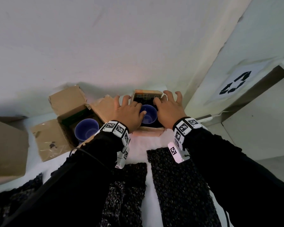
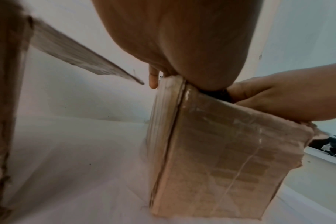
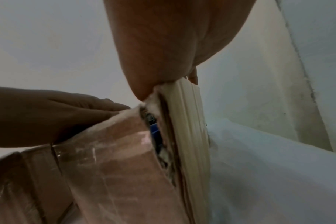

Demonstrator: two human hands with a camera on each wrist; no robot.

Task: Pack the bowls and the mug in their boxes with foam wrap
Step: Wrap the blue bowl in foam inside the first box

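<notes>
A white cloth-covered table (image 1: pixel 138 141) carries dark foam wrap sheets (image 1: pixel 175 177) at its near edge and 2 open cardboard boxes further back. The left box (image 1: pixel 67 118) holds 1 blue bowl (image 1: pixel 86 129). The right box (image 1: pixel 147 130) holds another blue bowl (image 1: pixel 148 116) bedded in dark wrap. The left hand (image 1: pixel 127 112) and right hand (image 1: pixel 168 110) rest on that box's top edges, fingers spread apart and draped over the sides, neither clamped around anything.
</notes>
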